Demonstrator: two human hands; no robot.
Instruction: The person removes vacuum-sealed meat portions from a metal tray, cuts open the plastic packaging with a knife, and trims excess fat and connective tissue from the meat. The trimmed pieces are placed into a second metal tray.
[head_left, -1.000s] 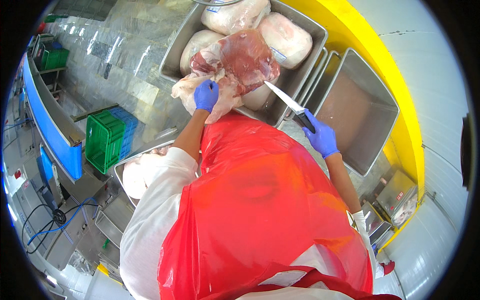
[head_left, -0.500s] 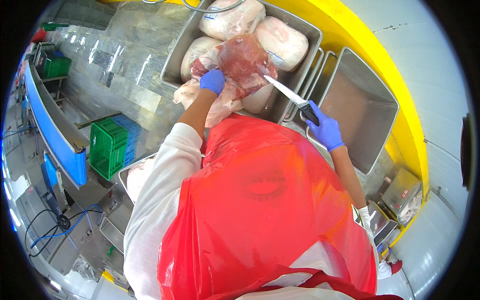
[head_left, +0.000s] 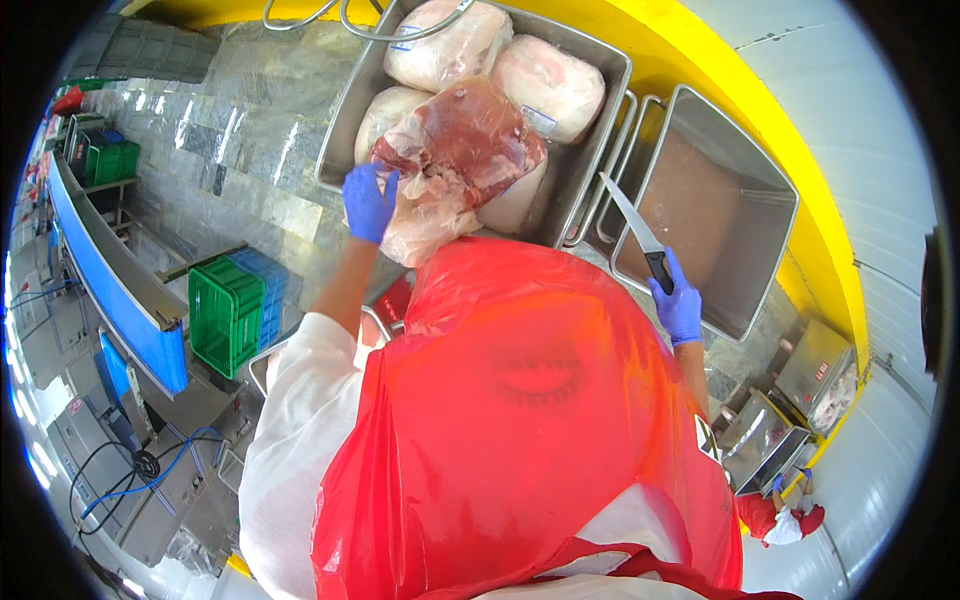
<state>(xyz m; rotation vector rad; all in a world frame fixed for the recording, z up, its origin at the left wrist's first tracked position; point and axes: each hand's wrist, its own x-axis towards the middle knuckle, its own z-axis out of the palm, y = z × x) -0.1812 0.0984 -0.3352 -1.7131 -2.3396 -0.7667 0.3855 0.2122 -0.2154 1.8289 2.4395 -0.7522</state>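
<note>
My left hand (head_left: 369, 203), in a blue glove, is at the left edge of a raw red piece of meat (head_left: 475, 135). Its thumb stands apart from the fingers, and nothing shows between them. Right beside it, crumpled clear plastic film (head_left: 425, 222) hangs off the meat's near side. In my right hand (head_left: 680, 305), also gloved in blue, is a black-handled knife (head_left: 628, 212), its blade angled up and left in front of an empty-looking tub. The meat rests on pale wrapped blocks (head_left: 548, 88) inside a steel tub (head_left: 622, 75).
To the right stands a second steel tub (head_left: 790, 205). A green crate (head_left: 222, 315) and a blue-sided conveyor (head_left: 110, 270) are at left. A yellow curb (head_left: 845, 260) bends along the wall. Another person (head_left: 785, 518) in red and white is at the lower right.
My left hand has come off the meat's near part and moved left and down. My right hand has drawn the knife right and lower, away from the meat. The film hangs nearer the middle.
</note>
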